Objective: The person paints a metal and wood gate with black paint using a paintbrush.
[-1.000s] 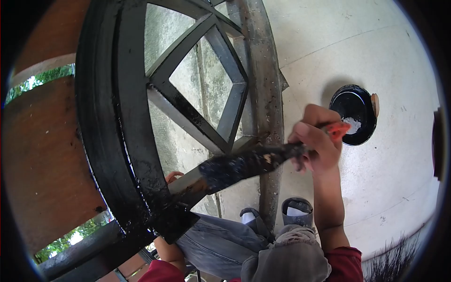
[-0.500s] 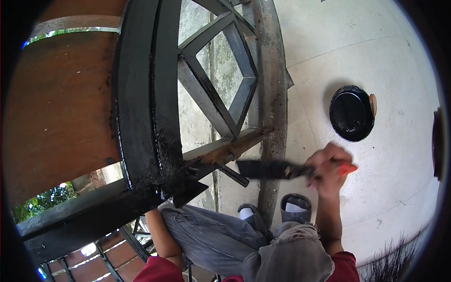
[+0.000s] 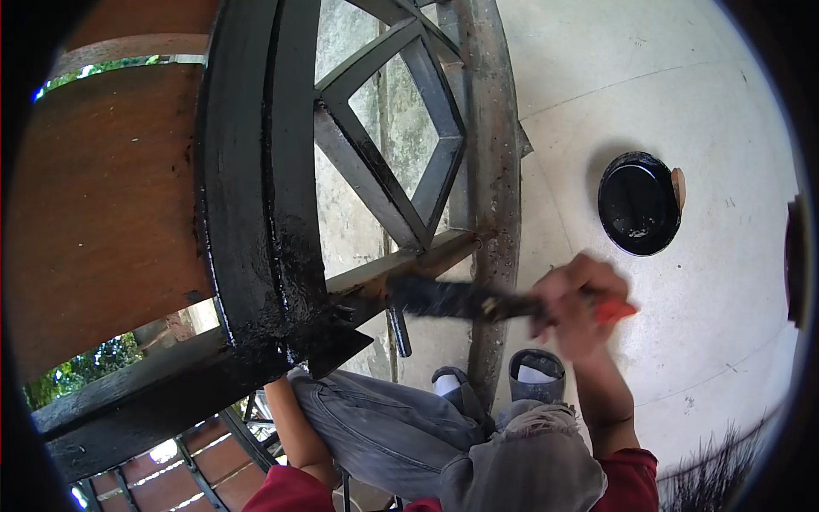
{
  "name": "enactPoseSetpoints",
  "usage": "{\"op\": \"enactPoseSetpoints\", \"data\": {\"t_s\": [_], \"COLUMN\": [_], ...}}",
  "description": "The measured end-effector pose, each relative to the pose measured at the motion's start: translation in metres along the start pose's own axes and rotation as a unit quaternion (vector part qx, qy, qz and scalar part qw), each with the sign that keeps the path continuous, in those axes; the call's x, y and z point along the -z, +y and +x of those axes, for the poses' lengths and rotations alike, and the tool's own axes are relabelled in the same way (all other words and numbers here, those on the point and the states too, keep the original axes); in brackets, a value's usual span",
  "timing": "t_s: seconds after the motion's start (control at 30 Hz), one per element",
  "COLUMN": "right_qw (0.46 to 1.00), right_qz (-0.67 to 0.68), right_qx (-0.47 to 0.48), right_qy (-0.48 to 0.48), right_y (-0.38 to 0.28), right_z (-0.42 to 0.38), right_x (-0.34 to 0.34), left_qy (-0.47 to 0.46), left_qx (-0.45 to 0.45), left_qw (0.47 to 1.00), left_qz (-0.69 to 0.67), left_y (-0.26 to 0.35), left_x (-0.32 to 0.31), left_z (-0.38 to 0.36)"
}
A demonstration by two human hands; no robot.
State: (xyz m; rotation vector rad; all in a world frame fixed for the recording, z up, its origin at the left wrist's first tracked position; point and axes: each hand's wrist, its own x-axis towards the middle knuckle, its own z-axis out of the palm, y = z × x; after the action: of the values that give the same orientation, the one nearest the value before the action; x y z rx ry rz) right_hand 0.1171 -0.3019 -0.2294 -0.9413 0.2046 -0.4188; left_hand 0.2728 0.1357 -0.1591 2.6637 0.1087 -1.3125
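My right hand (image 3: 582, 305) is closed round the red-orange handle of a paintbrush (image 3: 452, 299), which is smeared by motion. The brush's black bristles point left and lie at or just over the rusty crossbar (image 3: 444, 256) of a metal frame; contact is hard to tell. Left of the bristles, wet black paint coats the thick rail (image 3: 247, 171) and the joint below it. My left forearm goes up behind the black lower beam (image 3: 153, 392), and that hand is hidden.
A black paint container (image 3: 638, 205) with a wooden piece at its rim stands on the pale floor (image 3: 682, 341). Diamond-shaped metalwork (image 3: 439, 171) is above the crossbar. My knees and sandalled feet are below. Brown panels (image 3: 111, 196) lie at the left.
My right hand and the brush have moved left, bringing the bristles over the crossbar. The short black rod below the crossbar now hangs more upright. The view has shifted slightly.
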Motion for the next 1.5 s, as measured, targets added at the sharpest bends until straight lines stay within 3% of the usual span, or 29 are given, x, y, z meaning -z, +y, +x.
{"op": "enactPoseSetpoints", "data": {"t_s": [0.17,0.23,0.3,0.37,0.4,0.43,0.5,0.53,0.57,0.63,0.67,0.7,0.77,0.83,0.9,0.93,0.97,1.03,1.07,1.1,1.13,1.17,1.2,1.23,1.3,1.33,1.37,1.43,1.5], "right_qw": [0.970,0.995,0.980,0.980,0.984,0.984,0.985,0.981,0.981,0.997,0.967,0.965,0.961,0.959,0.985,0.996,0.995,0.944,0.940,0.939,0.986,0.988,0.996,0.996,0.926,0.963,0.963,0.985,0.993], "right_qz": [-0.101,0.069,0.088,-0.075,-0.063,-0.062,-0.033,0.021,0.017,0.024,-0.091,-0.093,-0.130,-0.049,0.004,-0.004,-0.005,-0.171,-0.168,-0.169,-0.080,0.015,0.002,0.002,-0.219,-0.101,-0.101,0.030,-0.031], "right_qx": [0.119,-0.045,-0.112,0.184,0.152,0.153,0.163,0.173,0.176,0.041,0.232,0.238,0.205,0.247,0.029,0.038,0.044,0.259,0.291,0.292,0.136,-0.025,0.055,0.058,0.286,0.229,0.230,0.060,0.081], "right_qy": [-0.188,0.056,0.139,0.030,-0.061,-0.063,-0.048,0.079,0.076,0.063,0.055,0.053,-0.129,-0.126,0.170,0.084,0.086,-0.113,-0.062,-0.060,0.048,0.152,0.069,0.070,-0.115,-0.102,-0.102,0.157,0.084], "right_y": [0.005,-0.003,0.000,0.041,0.032,0.034,0.043,0.051,0.061,0.074,0.068,0.054,0.034,0.056,0.060,0.093,0.080,0.053,0.049,0.052,0.055,0.054,0.050,0.050,0.052,0.050,0.048,0.039,0.044], "right_z": [-0.028,-0.042,-0.044,-0.059,-0.060,-0.064,-0.076,-0.081,-0.092,-0.113,-0.094,-0.091,-0.092,-0.103,-0.115,-0.128,-0.122,-0.105,-0.102,-0.106,-0.109,-0.110,-0.112,-0.111,-0.109,-0.109,-0.107,-0.104,-0.107], "right_x": [0.008,0.006,-0.009,-0.016,-0.018,-0.017,-0.014,-0.023,-0.020,-0.012,-0.033,-0.037,-0.042,-0.030,-0.035,-0.021,-0.026,-0.036,-0.039,-0.043,-0.048,-0.053,-0.056,-0.055,-0.052,-0.053,-0.056,-0.060,-0.054], "left_qy": [-0.001,-0.006,-0.013,-0.014,-0.012,-0.010,-0.008,-0.008,-0.008,-0.005,-0.005,-0.002,0.023,0.019,0.017,0.010,0.011,-0.001,0.008,0.006,0.019,0.032,0.033,0.025,0.017,0.019,0.021,0.025,0.028], "left_qx": [0.015,0.016,0.013,0.010,0.010,0.009,0.009,0.006,0.002,-0.010,-0.056,-0.062,-0.019,-0.028,-0.057,-0.064,-0.070,-0.046,-0.030,-0.031,-0.030,-0.028,-0.031,-0.036,-0.040,-0.038,-0.036,-0.042,-0.050], "left_qw": [1.000,1.000,1.000,1.000,1.000,1.000,1.000,1.000,1.000,1.000,0.998,0.997,0.996,0.995,0.996,0.995,0.995,0.990,0.992,0.992,0.990,0.988,0.988,0.988,0.989,0.988,0.988,0.987,0.987], "left_qz": [0.008,0.012,0.014,0.017,0.017,0.017,0.016,0.015,0.013,0.008,-0.032,-0.033,-0.088,-0.096,-0.073,-0.070,-0.067,-0.135,-0.125,-0.123,-0.135,-0.147,-0.147,-0.148,-0.144,-0.146,-0.149,-0.151,-0.149], "left_y": [-0.006,-0.008,-0.009,-0.011,-0.013,-0.016,-0.025,-0.029,-0.033,-0.036,-0.033,-0.029,0.008,0.000,-0.016,-0.025,-0.033,-0.044,-0.048,-0.052,-0.054,-0.056,-0.056,-0.056,-0.058,-0.060,-0.062,-0.063,-0.063], "left_x": [0.003,0.000,-0.005,-0.006,-0.006,-0.005,-0.009,-0.013,-0.018,-0.023,-0.025,-0.025,-0.022,-0.025,-0.029,-0.030,-0.032,-0.032,-0.032,-0.033,-0.034,-0.035,-0.036,-0.038,-0.036,-0.036,-0.036,-0.038,-0.039], "left_z": [-0.009,-0.008,-0.008,-0.011,-0.014,-0.015,-0.020,-0.023,-0.025,-0.028,-0.031,-0.037,-0.064,-0.072,-0.078,-0.080,-0.081,-0.083,-0.084,-0.085,-0.087,-0.088,-0.089,-0.090,-0.091,-0.091,-0.091,-0.095,-0.096]}}
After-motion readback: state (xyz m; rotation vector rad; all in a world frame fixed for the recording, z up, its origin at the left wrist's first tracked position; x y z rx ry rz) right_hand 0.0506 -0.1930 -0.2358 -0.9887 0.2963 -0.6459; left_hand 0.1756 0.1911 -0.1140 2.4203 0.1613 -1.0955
